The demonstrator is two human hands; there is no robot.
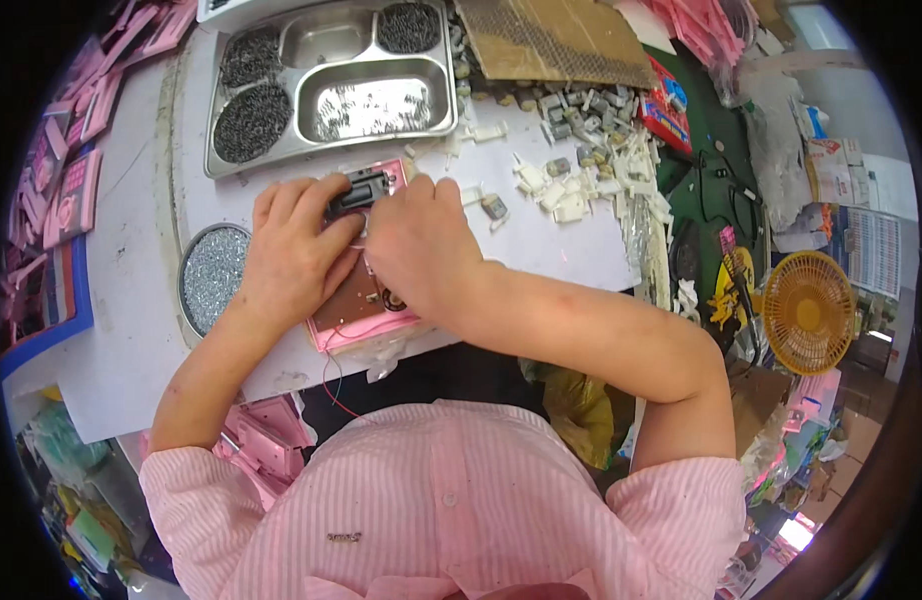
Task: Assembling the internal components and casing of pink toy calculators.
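A pink plastic casing [326, 333] with a brown panel [353, 296] lies at the table's front edge, thin red wires trailing from its near side. Across its far part sits a black plastic mechanism [360, 194]. My left hand [289, 245] is closed on this mechanism, thumb on the near side and fingers over the left end. Against its right end, the fingers of my right hand [418, 238] are curled in and pressed together. Whatever they pinch is hidden under the hand. Part of a dark round piece [393, 300] shows below my right wrist.
A metal compartment tray [294, 80] with small dark parts stands at the back. Left of my hand is a round tin [184, 285] of tiny silver pieces. White and grey parts [571, 190] are heaped at right, near cardboard [551, 45]. Pink casings [76, 195] pile at far left.
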